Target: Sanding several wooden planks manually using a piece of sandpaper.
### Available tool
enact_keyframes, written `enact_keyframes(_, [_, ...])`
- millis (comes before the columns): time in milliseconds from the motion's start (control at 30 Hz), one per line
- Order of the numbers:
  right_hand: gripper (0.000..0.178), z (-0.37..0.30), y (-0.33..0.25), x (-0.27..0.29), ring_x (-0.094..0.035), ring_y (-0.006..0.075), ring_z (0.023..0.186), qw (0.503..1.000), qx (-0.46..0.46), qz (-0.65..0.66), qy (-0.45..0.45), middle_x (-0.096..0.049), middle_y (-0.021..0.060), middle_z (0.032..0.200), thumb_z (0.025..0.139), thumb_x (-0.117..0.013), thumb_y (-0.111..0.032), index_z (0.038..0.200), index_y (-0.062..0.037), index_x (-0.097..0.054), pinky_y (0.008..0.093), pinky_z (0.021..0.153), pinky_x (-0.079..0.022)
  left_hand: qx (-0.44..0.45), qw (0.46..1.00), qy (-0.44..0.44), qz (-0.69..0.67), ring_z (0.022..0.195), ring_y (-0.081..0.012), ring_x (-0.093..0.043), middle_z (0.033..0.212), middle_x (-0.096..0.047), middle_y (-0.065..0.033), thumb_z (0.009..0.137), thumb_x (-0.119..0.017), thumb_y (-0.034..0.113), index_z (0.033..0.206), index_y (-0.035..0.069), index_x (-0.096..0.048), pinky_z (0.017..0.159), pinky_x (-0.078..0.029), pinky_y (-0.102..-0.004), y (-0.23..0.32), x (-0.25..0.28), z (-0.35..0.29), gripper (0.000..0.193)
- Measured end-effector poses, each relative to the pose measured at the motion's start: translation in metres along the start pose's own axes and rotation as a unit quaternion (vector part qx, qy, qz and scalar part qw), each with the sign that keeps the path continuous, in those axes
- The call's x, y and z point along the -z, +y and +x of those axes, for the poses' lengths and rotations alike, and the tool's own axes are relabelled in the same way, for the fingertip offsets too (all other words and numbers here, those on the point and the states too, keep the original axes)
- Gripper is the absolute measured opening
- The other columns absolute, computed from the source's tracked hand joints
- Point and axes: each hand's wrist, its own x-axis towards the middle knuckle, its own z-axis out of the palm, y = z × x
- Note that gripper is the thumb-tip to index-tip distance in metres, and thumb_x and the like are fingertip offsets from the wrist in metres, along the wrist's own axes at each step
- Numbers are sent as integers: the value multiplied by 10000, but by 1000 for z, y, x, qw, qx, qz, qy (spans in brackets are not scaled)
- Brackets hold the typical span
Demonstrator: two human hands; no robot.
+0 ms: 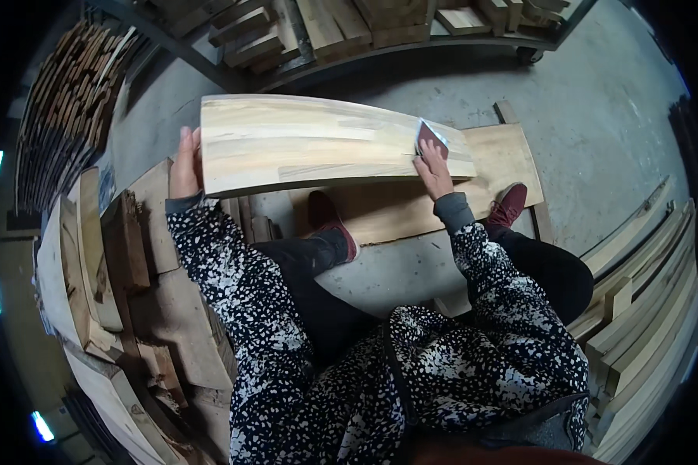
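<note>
A pale laminated wooden board (310, 143) stretches across in front of me, its left end nearer and raised. My left hand (184, 164) holds that left end, with some of the fingers hidden behind the board's edge. Toward the right end, my right hand (436, 172) presses a folded piece of dark red sandpaper (433, 139) on the board's face; a pale blue-white edge of the sandpaper shows. Below the board lies a flat brown wooden panel (411, 213), and the board's right end is over it.
A wheeled metal rack (287, 74) with wood pieces stands ahead. Rough timber (174, 325) lies at my left, with stacked thin slats (74, 116) beyond. Long planks (647, 310) are piled at my right. My red shoes (509, 204) are on either side of the panel's near part.
</note>
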Motion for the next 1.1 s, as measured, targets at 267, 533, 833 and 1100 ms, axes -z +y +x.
enact_keyframes(267, [573, 18, -286, 16, -189, 306, 1248, 941, 312, 74, -111, -255, 154, 1330, 767, -496, -284, 1280, -116, -305, 445, 1006, -128, 4, 989, 64, -133, 1010, -168, -466, 1149, -470, -127, 827, -375, 508, 1185, -71, -366, 894, -332, -261, 8, -48, 3, 681])
enact_keyframes(533, [509, 16, -82, 5, -232, 354, 1215, 991, 125, -7, -52, -287, 202, 1294, 785, -513, -171, 1251, -71, -334, 388, 1002, -180, -11, 994, 107, 3, 1075, -200, -434, 1203, -422, -158, 818, -373, 525, 1219, -82, -304, 926, -311, -276, -13, -9, 17, 730])
enact_keyframes(833, [474, 32, -173, -12, -216, 321, 1233, 992, 123, -1, -10, -287, 206, 1295, 808, -483, -188, 1236, -33, -350, 351, 1019, -135, -47, 991, 123, 17, 1068, -203, -439, 1197, -429, -159, 807, -393, 534, 1207, -89, -319, 930, -310, -275, -8, -15, 22, 744])
enact_keyframes(1100, [579, 55, -292, -7, -214, 345, 1228, 939, 321, 60, -106, -282, 198, 1300, 768, -542, -309, 1265, -105, -327, 459, 986, -166, -29, 989, 60, -133, 1029, -213, -471, 1152, -465, -175, 799, -393, 549, 1186, -102, -332, 898, -348, -283, -6, -24, 19, 760])
